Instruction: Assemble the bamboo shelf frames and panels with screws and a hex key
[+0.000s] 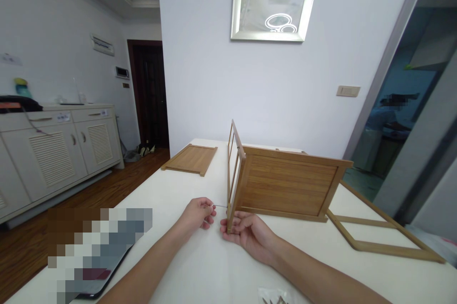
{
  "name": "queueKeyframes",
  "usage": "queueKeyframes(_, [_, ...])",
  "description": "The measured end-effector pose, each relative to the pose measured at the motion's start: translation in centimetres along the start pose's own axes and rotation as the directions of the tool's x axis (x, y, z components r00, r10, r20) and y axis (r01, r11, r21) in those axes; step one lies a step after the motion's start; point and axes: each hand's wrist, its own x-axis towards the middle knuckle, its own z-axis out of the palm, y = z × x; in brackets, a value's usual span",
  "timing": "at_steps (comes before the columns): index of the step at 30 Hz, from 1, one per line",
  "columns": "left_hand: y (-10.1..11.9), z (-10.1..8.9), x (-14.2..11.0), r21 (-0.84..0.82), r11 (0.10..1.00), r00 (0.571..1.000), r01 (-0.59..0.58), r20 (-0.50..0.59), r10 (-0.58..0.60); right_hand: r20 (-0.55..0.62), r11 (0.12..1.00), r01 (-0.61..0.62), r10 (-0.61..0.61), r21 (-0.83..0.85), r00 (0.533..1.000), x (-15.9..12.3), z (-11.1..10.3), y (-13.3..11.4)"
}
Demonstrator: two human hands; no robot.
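The left hand's point(198, 213) fingers pinch a thin metal rod point(220, 206) reaching right to an upright wooden frame point(236, 189) mid-table point(210, 270). The right hand's point(252, 235) fingers close around its near lower end, left of a wooden panel point(289, 182).

Two bare forearms enter from the bottom edge of the frame and slant inward. The left forearm point(150, 258) rises from the lower left toward the centre, its wrist nearly straight; the left hand point(198, 213) sits just left of the lower middle, thumb and index finger pinched together at the tips, the remaining fingers loosely curled beneath. The right forearm point(317, 268) runs in from the lower right, and the right hand point(252, 237) lies slightly lower, near bottom centre, fingers bent and pointing leftward in a grip. The two hands are near each other, not touching.
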Motion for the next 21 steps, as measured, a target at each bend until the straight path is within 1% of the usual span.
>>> queueKeyframes(4, [-0.4, 0.1, 0.5, 0.095, 0.995, 0.999, -0.033, -0.024, 0.036, -0.007, 1.0, -0.002, 0.002, 0.012, 1.0, 0.0, 0.1, 0.0])
queueKeyframes(8, [-1.0, 0.1, 0.9, 0.235, 0.969, 0.993, -0.083, -0.062, 0.1, -0.011, 1.0, -0.003, 0.003, 0.014, 1.0, -0.1, 0.1, 0.0])
queueKeyframes(12, [-1.2, -0.1, 0.9, 0.394, 0.906, 0.976, -0.153, -0.081, 0.2, 0.001, 1.0, 0.004, -0.004, 0.008, 1.0, -0.2, 0.3, -0.1])
queueKeyframes(16, [-0.8, -0.4, 0.6, 0.518, 0.831, 0.953, -0.202, -0.09, 0.288, 0.002, 1.0, 0.005, -0.005, 0.006, 1.0, -0.3, 0.4, -0.2])
queueKeyframes(18, [-0.5, -0.4, 0.4, 0.555, 0.806, 0.946, -0.208, -0.095, 0.309, -0.003, 1.0, 0.001, -0.001, 0.004, 1.0, -0.3, 0.5, -0.2])
queueKeyframes(21, [-0.2, -0.2, 0.4, 0.576, 0.795, 0.946, -0.191, -0.109, 0.306, -0.008, 1.0, -0.002, 0.003, 0.009, 1.0, -0.2, 0.4, -0.2])
